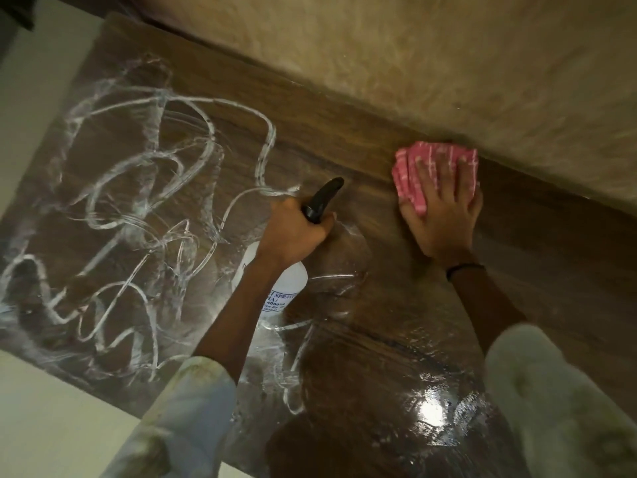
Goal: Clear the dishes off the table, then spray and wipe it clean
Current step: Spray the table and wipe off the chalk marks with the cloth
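A rough, mottled beige wall [448,63] is running along the far edge of the wooden table [396,339], meeting it directly. A pale, plain floor [44,426] is showing beyond the table's left and near-left edges. A bright patch of overhead light [431,410] is glaring off the table's wet surface near its front. A dark shape [17,12] is sitting past the table's far-left corner, too dim to identify.

Your wooden table [344,139] is lying wet and glaring under looping white foam trails [144,215]. A pink cloth [413,174] is resting flat near its far edge.
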The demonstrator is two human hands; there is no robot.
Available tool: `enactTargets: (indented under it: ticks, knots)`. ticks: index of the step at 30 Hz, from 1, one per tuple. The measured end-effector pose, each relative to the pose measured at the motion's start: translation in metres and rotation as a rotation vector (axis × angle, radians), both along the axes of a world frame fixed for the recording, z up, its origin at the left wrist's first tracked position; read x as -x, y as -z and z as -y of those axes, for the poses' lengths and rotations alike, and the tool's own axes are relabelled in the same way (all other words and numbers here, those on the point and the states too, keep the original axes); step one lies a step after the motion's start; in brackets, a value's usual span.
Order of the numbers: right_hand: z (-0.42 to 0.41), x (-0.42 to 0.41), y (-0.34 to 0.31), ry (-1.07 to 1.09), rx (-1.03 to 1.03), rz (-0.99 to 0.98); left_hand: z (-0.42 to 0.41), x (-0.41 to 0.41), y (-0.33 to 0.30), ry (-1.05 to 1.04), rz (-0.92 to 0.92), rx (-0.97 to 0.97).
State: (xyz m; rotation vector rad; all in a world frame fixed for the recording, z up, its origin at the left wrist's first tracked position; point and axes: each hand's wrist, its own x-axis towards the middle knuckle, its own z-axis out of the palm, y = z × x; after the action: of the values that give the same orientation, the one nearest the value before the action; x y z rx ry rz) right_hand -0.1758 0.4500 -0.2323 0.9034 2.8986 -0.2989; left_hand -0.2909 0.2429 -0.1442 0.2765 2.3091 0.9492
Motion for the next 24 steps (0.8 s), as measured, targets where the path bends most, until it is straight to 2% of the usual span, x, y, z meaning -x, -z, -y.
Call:
enactTargets:
  ticks: [3,6,10,12,16,21,24]
  knots:
    - [0.013,0.052,0.004,0.007,0.033,-0.008,0.003,0.000,0.001,-0.014,-0.012,-0.018]
    - [0.043,0.071,0.006,-0.116,0.019,-0.024,0.004,0.000,0.000,-0.012,-0.027,-0.032]
    - [0.065,0.030,0.005,-0.376,-0.008,-0.063,0.007,0.004,0.000,-0.050,0.004,-0.059]
    - [0.052,0.003,0.005,-0.428,-0.010,-0.052,0.008,0.006,0.001,-0.073,0.006,-0.069]
    - [0.021,-0.001,0.003,-0.311,-0.038,-0.022,0.011,0.008,0.001,-0.097,0.006,-0.077]
    - [0.023,0.067,0.002,-0.071,-0.011,0.000,0.015,0.008,0.000,-0.100,0.003,-0.100]
    - [0.043,0.100,0.000,-0.027,0.054,0.003,0.016,0.008,0.000,-0.099,-0.007,-0.105]
